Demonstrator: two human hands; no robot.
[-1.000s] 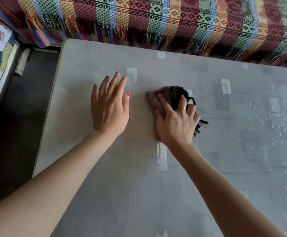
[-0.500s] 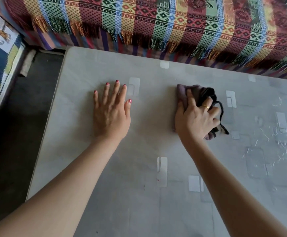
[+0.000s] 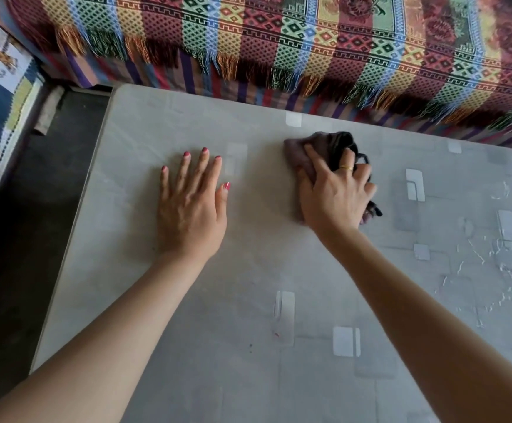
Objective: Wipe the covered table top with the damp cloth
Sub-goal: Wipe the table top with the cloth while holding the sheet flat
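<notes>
Two bare hands are lying on the grey covered desk (image 3: pixel 248 300). The left hand (image 3: pixel 192 209) is resting flat, palm down, near the left edge of the desk, its fingers (image 3: pixel 203 166) straight and slightly apart, holding nothing. The right hand (image 3: pixel 334 196) is pressing down on the dark, bunched damp cloth (image 3: pixel 316 148), its fingers (image 3: pixel 317 161) curling over and gripping the fabric; a gold ring (image 3: pixel 347 167) is showing on one of them. The cloth is sitting on the far part of the desk, right of the left hand and well apart from it. A striped, fringed woven blanket (image 3: pixel 279 41) is hanging beyond the far edge of the desk, and dark floor (image 3: pixel 19 239) is showing along the left side
</notes>
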